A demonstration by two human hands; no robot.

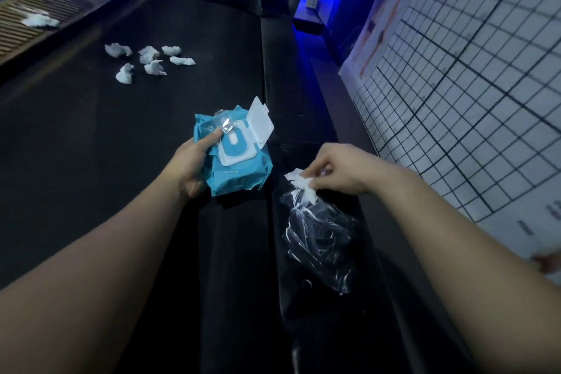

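We record both bare forearms stretched forward, well apart. Our left hand (194, 161) is in a grip, thumb laid forward on top, fingers hidden beneath. Our right hand (337, 170) is knuckles up, fingertips bunched in a pinch.

We see a dim scene, with saturated blue light glowing beyond the far end of the black treadmill belt (91, 130). The white gridded wall chart (485, 85) is brightest and bows with wide-angle distortion; the clear crinkled plastic bag (321, 240) glints.
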